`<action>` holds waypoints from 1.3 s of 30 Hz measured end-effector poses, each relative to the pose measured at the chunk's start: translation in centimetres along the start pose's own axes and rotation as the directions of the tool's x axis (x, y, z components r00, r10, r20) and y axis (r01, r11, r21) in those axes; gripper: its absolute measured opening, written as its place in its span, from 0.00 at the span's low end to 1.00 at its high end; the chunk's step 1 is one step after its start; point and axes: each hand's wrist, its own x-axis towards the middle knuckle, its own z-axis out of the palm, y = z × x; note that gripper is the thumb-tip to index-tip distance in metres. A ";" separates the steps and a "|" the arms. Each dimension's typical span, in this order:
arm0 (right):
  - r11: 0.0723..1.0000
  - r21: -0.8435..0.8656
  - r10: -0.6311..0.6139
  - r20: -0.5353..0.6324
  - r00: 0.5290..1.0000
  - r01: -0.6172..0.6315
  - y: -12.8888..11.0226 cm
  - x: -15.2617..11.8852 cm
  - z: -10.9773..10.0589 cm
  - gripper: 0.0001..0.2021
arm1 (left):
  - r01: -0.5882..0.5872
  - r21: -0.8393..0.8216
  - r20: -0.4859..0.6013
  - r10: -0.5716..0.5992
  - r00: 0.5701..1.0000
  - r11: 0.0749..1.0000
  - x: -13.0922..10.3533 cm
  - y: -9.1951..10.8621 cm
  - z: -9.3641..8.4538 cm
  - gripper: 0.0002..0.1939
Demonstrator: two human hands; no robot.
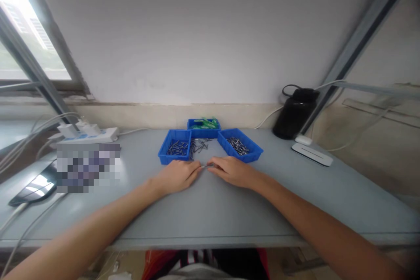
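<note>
Fingertips of my left hand (180,175) and my right hand (231,170) meet from both sides on a small, thin metal piece (204,166), just above the grey table. Both hands are closed in a pinch; the piece is too small to name exactly. Beyond my left hand stands a blue bin (163,158) with dark metal pins or screws (177,148) in it. Past my right hand, another blue bin (255,155) holds similar shiny metal pieces (239,145). Several loose metal pieces (201,143) lie on the table between the bins.
A third blue bin (204,133) with green items (208,122) stands by the wall. At right are a black bottle (295,113) and a white flat device (311,154). A power strip (88,135), cables and a dark glossy device (36,186) occupy the left.
</note>
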 end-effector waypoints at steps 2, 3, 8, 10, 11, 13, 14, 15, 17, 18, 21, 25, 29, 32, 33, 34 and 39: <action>1.000 0.017 -0.017 -0.003 1.000 0.017 0.0 0.0 -0.1 0.10 | 0.003 -0.001 0.011 -0.003 1.000 1.000 0.0 0.0 0.1 0.18; 0.999 0.014 -0.037 0.006 0.999 0.037 -0.1 0.1 -0.1 0.10 | 0.001 -0.002 0.015 -0.001 1.000 1.000 0.0 0.0 0.1 0.18; 0.997 -0.006 -0.074 0.035 0.997 0.074 -0.4 0.0 0.0 0.12 | -0.058 -0.039 -0.031 0.056 0.998 0.998 -0.1 0.1 0.0 0.14; 0.997 0.002 -0.080 0.032 0.996 0.080 -0.5 0.0 0.2 0.12 | -0.088 -0.050 -0.073 0.085 0.994 0.995 -0.1 0.0 0.1 0.12; 0.996 0.011 -0.086 0.027 0.996 0.086 -0.5 0.0 0.2 0.12 | -0.102 -0.049 -0.098 0.097 0.990 0.994 -0.1 0.0 0.1 0.12; 0.994 0.030 -0.105 0.012 0.994 0.105 -0.4 0.0 0.4 0.12 | -0.132 -0.039 -0.152 0.125 0.980 0.990 -0.1 0.0 0.3 0.13; 0.992 0.039 -0.117 0.006 0.993 0.117 -0.4 0.1 0.6 0.12 | -0.145 -0.031 -0.182 0.137 0.974 0.989 -0.1 -0.1 0.4 0.14; 0.991 0.046 -0.128 0.001 0.992 0.128 -0.4 0.1 0.7 0.12 | -0.162 -0.024 -0.206 0.153 0.966 0.987 -0.1 0.0 0.5 0.14; 0.989 0.047 -0.138 -0.002 0.990 0.137 -0.4 0.2 0.9 0.12 | -0.195 -0.011 -0.253 0.186 0.949 0.981 -0.1 0.0 0.6 0.15; 0.991 0.039 -0.131 0.000 0.991 0.131 -0.4 0.3 1.0 0.13 | -0.214 -0.005 -0.270 0.205 0.941 0.977 -0.1 0.1 0.7 0.15; 0.993 0.033 -0.116 0.008 0.993 0.116 -0.5 0.2 0.8 0.13 | -0.224 -0.012 -0.274 0.213 0.938 0.974 -0.2 0.2 0.7 0.12; 0.991 0.077 -0.108 0.008 0.994 0.107 -0.5 -0.2 0.2 0.09 | -0.113 -0.058 -0.158 0.102 0.982 0.992 -0.1 0.1 0.7 0.08; 0.991 0.081 -0.105 0.022 0.994 0.103 -0.6 -0.3 0.0 0.10 | -0.083 -0.032 -0.079 0.080 0.994 0.996 0.0 -0.1 0.6 0.09; 0.990 0.079 -0.118 0.033 0.992 0.115 -0.7 -0.1 0.3 0.11 | -0.111 -0.017 -0.082 0.110 0.991 0.994 0.0 0.0 0.8 0.12; 0.990 0.078 -0.118 0.036 0.992 0.115 -0.6 0.0 0.3 0.11 | -0.115 -0.015 -0.091 0.113 0.989 0.993 0.0 0.0 0.8 0.13; 0.991 0.075 -0.115 0.036 0.993 0.112 -0.6 0.0 0.4 0.10 | -0.114 -0.011 -0.097 0.113 0.989 0.993 0.0 -0.1 0.9 0.13; 0.998 0.043 -0.051 0.009 0.999 0.050 0.0 0.0 0.3 0.05 | -0.097 0.023 -0.090 0.098 0.991 0.995 0.1 -0.3 0.9 0.11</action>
